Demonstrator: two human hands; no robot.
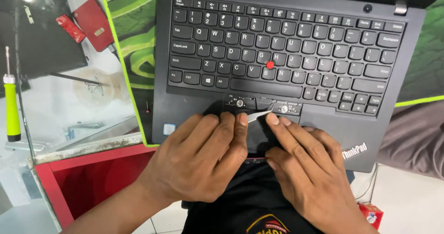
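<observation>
Glass-topped counter point(69, 104) with red frame; green-patterned mat point(134, 26); pale tiled floor point(407, 201).

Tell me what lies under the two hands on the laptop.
The left hand and right hand cover the laptop's touchpad; only dark slivers show. A metal tool pokes out between them. The rest is hidden.

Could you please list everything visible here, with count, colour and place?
laptop: one, black, centre, open, trackpad button caps off
tweezers: one, silver, at the trackpad's top edge
mat: one, green and black, beneath the laptop
screwdriver: one, lime-green handle, far left
second laptop: one, black, closed, upper left
red cases: two, on the second laptop
left hand: on the trackpad, fingertip at the tweezers
right hand: on the trackpad, fingertip at the tweezers
</observation>
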